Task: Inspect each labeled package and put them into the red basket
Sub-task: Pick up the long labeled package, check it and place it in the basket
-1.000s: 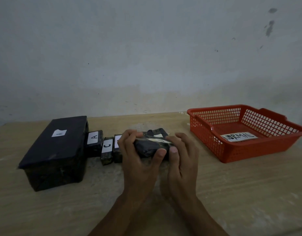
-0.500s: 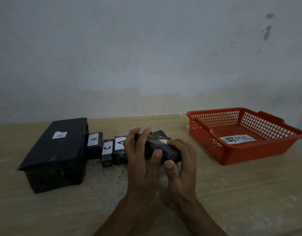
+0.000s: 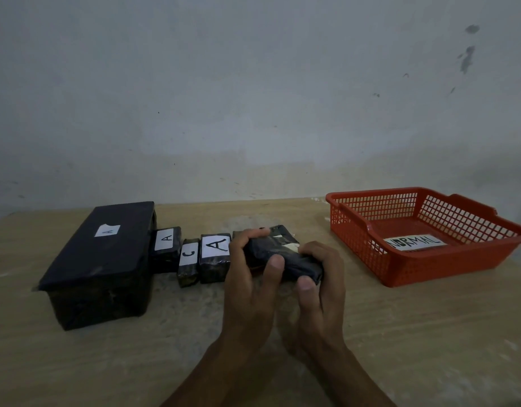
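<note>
Nearest the camera, two bare forearms reach in from the bottom edge over the wooden table (image 3: 400, 333). The left hand (image 3: 250, 289) and the right hand (image 3: 320, 283) both grip one black wrapped package (image 3: 279, 257), thumbs on its near face and fingers curled over its top and ends. It is held tilted, just above the table, with a scrap of white label (image 3: 291, 245) showing on its upper side; the letter on it cannot be read.

The left hand hides the right edge of the next package, a black block labeled A (image 3: 215, 257) standing on the table. Touching it on the left is a narrow package labeled C (image 3: 188, 262), then another small package labeled A (image 3: 166, 248), set a little farther back. That one sits against a large black box (image 3: 100, 259) with a faint A on its lid, which hides part of the small package's side.

Well to the right stands the red basket (image 3: 356, 254), with only a white card reading NORMAL (image 3: 414, 242) on its floor. No package is inside. Behind everything rises a pale, stained wall (image 3: 253, 98).

Compared with half a second ago, the left fingers, then spread upward, have curled down over the package's top, and the package has turned, so more of its dark side faces the camera. The row of packages and the basket have not moved.
</note>
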### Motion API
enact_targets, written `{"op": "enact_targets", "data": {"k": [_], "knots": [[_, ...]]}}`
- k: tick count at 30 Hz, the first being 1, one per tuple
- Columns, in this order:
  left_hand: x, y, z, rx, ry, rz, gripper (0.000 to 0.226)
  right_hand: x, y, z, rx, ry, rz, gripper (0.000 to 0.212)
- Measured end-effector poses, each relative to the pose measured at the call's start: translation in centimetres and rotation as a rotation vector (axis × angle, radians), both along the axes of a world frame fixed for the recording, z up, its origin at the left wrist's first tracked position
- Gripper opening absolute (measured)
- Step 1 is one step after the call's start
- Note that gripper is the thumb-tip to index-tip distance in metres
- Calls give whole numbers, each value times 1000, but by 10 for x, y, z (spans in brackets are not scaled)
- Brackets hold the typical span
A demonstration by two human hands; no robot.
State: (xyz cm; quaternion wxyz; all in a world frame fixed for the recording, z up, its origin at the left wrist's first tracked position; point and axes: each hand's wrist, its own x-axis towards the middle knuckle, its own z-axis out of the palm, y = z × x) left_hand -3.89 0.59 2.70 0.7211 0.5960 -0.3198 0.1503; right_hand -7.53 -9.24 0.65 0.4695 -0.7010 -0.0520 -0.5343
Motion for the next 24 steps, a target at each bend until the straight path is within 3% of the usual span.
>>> {"op": "enact_targets", "data": {"k": [7,24], "knots": [[3,-1,-1,-64,33,-15,20,1,-1,1,-31,4,-55,52],[3,-2,1,-67,85,11,25,1,-2,1,-14,-12,-66,50]]}}
